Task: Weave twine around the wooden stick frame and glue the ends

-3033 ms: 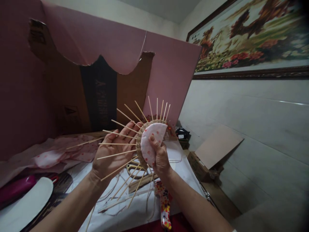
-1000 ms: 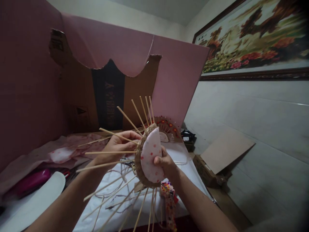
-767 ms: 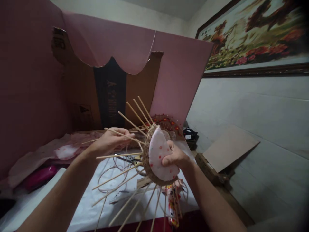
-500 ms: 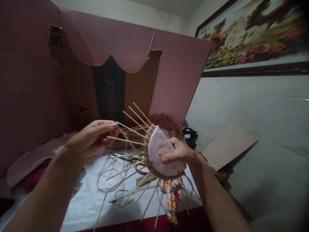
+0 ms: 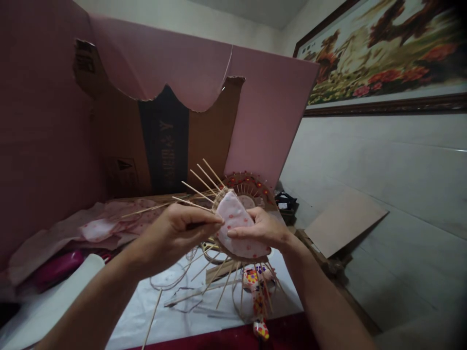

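Observation:
My right hand (image 5: 260,228) grips a half-round piece covered in pale fabric with red dots (image 5: 237,218), its thumb flat on the fabric. A woven twine rim (image 5: 220,199) edges the piece, and thin wooden sticks (image 5: 204,182) fan out from it. My left hand (image 5: 186,233) is pinched at the left side of this rim, its fingertips touching the edge. The strand of twine it works with is mostly hidden by the fingers. Below the piece lies a flower-patterned tool shaped like a glue gun (image 5: 258,296), partly behind the sticks.
Scissors (image 5: 207,248) and a loose stick (image 5: 152,316) lie on the white-covered table (image 5: 134,301). Dotted fabric (image 5: 102,226) is heaped at left. Behind stand a pink board with a cardboard box (image 5: 207,136) and a brown arch with red beads (image 5: 251,180).
My left hand has moved right and down from the stick tips to the rim. The fan piece has shifted slightly left in my right hand.

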### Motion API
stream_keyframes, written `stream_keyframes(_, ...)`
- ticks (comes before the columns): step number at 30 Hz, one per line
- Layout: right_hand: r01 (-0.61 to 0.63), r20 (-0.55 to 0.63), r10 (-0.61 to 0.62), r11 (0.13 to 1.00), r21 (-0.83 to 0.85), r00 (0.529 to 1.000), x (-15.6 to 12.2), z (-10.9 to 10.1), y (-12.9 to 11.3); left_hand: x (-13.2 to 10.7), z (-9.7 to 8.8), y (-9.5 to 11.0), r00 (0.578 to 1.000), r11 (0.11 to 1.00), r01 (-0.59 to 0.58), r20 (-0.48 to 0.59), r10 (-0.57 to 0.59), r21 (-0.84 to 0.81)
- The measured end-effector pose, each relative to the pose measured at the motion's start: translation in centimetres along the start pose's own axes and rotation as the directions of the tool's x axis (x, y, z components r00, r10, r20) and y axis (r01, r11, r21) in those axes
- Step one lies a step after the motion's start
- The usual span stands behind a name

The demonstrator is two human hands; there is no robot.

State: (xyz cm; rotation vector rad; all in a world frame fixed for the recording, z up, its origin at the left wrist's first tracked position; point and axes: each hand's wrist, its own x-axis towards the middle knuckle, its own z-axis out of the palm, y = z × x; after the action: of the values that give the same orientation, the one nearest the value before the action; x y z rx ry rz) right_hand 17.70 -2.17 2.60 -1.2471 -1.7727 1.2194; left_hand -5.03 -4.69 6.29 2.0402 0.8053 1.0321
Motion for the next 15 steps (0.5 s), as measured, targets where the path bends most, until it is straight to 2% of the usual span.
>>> stream_keyframes(2,0.006,0.003,-0.006,1.0,0.031,1.0,0.1,0.1,0.1,-0.1,0.4,-0.2,0.999,0.999,-0.033,-0.002,0.033,0.037)
stream_keyframes(5,0.022,0.029,-0.022,1.0,0.019,0.999,0.2,-0.4,0.7,0.1,-0.3,-0.5,0.981,0.987,-0.088,-0.16,0.11,0.136)
stream_keyframes(8,0.02,0.106,-0.019,1.0,-0.009,0.994,0.2,-1.0,1.2,0.3,-1.8,-0.6,0.914,0.949,-0.114,-0.344,0.216,0.294)
stream_keyframes(10,0.028,0.18,-0.03,1.0,0.014,0.983,0.1,-1.4,1.4,0.3,-2.8,-0.7,0.874,0.929,-0.098,-0.415,0.252,0.357)
stream_keyframes(12,0.029,0.244,-0.046,0.997,0.073,0.969,0.0,-1.7,1.5,0.3,-3.7,-0.8,0.853,0.94,-0.062,-0.47,0.225,0.336)
stream_keyframes(15,0.0,0.311,-0.054,0.985,0.17,0.949,-0.1,-1.9,1.5,0.1,-4.6,-0.8,0.885,0.993,0.011,-0.463,0.046,0.12)
